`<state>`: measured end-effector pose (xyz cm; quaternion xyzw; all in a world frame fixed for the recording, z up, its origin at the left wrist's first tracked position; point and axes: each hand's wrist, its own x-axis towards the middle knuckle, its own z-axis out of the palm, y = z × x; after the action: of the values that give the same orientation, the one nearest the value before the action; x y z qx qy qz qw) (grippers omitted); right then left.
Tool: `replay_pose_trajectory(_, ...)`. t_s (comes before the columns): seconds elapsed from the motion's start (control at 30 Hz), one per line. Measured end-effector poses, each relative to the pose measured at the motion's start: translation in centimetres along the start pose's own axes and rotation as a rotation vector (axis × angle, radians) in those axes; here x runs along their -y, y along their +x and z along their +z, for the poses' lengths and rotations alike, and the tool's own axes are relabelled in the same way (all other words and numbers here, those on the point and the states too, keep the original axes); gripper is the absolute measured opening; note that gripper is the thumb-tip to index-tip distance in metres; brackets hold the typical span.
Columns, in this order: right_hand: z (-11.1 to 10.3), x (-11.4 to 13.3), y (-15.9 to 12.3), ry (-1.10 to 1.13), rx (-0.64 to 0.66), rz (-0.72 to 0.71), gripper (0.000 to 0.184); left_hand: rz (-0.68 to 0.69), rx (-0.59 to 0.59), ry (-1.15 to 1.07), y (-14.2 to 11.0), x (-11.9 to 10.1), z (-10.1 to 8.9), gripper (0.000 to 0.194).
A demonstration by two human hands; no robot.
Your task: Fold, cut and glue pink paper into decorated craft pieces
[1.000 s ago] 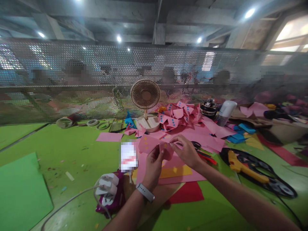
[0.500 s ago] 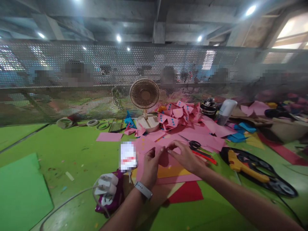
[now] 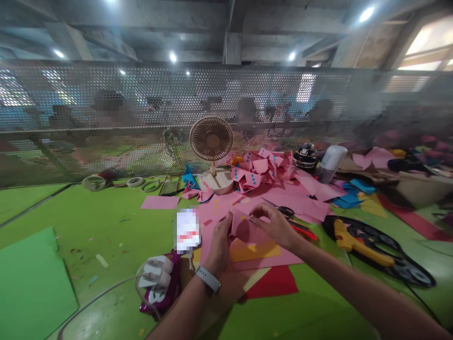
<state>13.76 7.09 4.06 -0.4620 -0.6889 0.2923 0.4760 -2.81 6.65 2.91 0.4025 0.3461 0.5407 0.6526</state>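
My left hand (image 3: 220,241) grips a small folded pink paper piece (image 3: 241,229) by its left side, thumb upward. A yellow spot shows near the top of this piece. My right hand (image 3: 271,225) is closed in a pinch, its fingertips at the piece's right edge; what lies between them is too small to make out. Beneath both hands lie a yellow paper sheet (image 3: 253,250) and larger pink paper sheets (image 3: 208,250). A red paper piece (image 3: 274,283) lies closer to me. Black scissors (image 3: 286,210) rest just beyond my right hand, with a red-handled tool (image 3: 306,231) beside it.
Behind the hands stand a small fan (image 3: 212,139) and a pile of folded pink paper shapes (image 3: 262,167). A purple power strip (image 3: 159,288) with a cable is at left, near a blurred phone (image 3: 187,230). A yellow-and-black tool (image 3: 364,245) lies at right.
My right fingertips have drawn back to the right edge of the pink piece, and a yellow spot now shows on it. My left hand has turned the piece more upright.
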Motion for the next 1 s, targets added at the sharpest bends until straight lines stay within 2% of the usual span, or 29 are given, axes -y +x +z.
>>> replay_pose_trajectory(0.13, -1.2, 0.2, 0.0, -0.059, -0.073, -0.001, 0.011, -0.048, 0.122, 0.081, 0.1, 0.1, -0.3, 0.027)
replay_pose_trajectory(0.23, -3.8, 0.3, -1.2, -0.276, -0.151, -0.041, 0.017, -0.071, 0.133, 0.118, 0.1, 0.0, -0.4, 0.024)
replay_pose_trajectory(0.3, -7.0, -0.2, -3.0, -0.512, -0.177, -0.086, 0.021, -0.063, 0.095, 0.107, 0.2, -0.1, -0.4, 0.025)
replay_pose_trajectory(0.37, -10.9, -1.3, -5.4, -0.764, -0.130, -0.040, 0.022, -0.053, 0.041, 0.095, 0.3, -0.2, -0.3, 0.027)
replay_pose_trajectory(0.47, -16.8, -3.5, -9.6, -1.060, -0.059, 0.144, 0.031, -0.054, -0.030, 0.088, 0.6, -0.1, -0.2, 0.032)
replay_pose_trajectory(0.57, -20.5, -5.7, -13.3, -1.222, -0.006, 0.332, 0.041, -0.064, -0.067, 0.086, 0.8, 0.1, -0.2, 0.035)
replay_pose_trajectory(0.63, -21.4, -6.8, -14.9, -1.249, 0.035, 0.395, 0.047, -0.068, -0.067, 0.098, 0.9, 0.2, -0.3, 0.036)
replay_pose_trajectory(0.7, -21.3, -7.6, -15.7, -1.246, 0.053, 0.436, 0.050, -0.070, -0.062, 0.108, 1.0, 0.2, -0.4, 0.036)
replay_pose_trajectory(0.87, -20.1, -7.9, -15.4, -1.252, 0.058, 0.440, 0.053, -0.044, -0.056, 0.113, 1.3, 0.1, -0.7, 0.035)
replay_pose_trajectory(0.93, -19.7, -7.6, -15.2, -1.292, 0.027, 0.436, 0.050, -0.032, -0.057, 0.113, 1.3, 0.2, -0.7, 0.035)
replay_pose_trajectory(1.0, -19.3, -7.3, -15.2, -1.339, -0.056, 0.431, 0.045, -0.026, -0.070, 0.103, 1.3, 0.2, -0.7, 0.034)
